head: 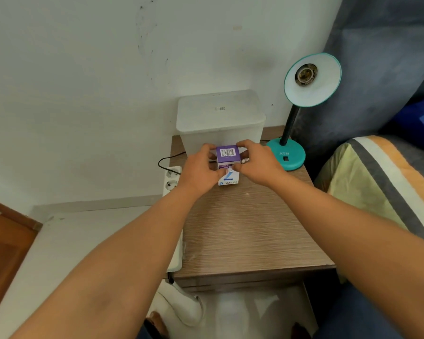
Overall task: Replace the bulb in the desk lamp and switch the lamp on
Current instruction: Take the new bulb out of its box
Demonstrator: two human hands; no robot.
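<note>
We count two hands on one small bulb box (227, 155), purple on top with a barcode, white and blue lower down. Our left hand (201, 168) has its fingers clamped on the box's left side, and our right hand (256, 162) has its fingers clamped on the right side and top edge. The box is over the rear part of the wooden tabletop (250, 228); we cannot tell whether its bottom touches the wood. A bit of ridged metal (244, 161) pokes out beside the right hand, and we cannot make out what it belongs to.

There is one desk lamp (288, 156), teal, standing at the back right corner of the tabletop, just beside the right hand. Its shade (312, 80) is tilted toward us, and the one socket (306, 74) inside shows no bulb. One black switch (286, 158) sits on the base.

One translucent plastic bin (220, 118) stands behind the box, its lower front hidden by our hands. One white power strip (173, 181) hangs at the tabletop's left edge; two sockets show, the rest is covered by our left forearm. One black cord (168, 159) loops beside it, its ends out of sight.
</note>
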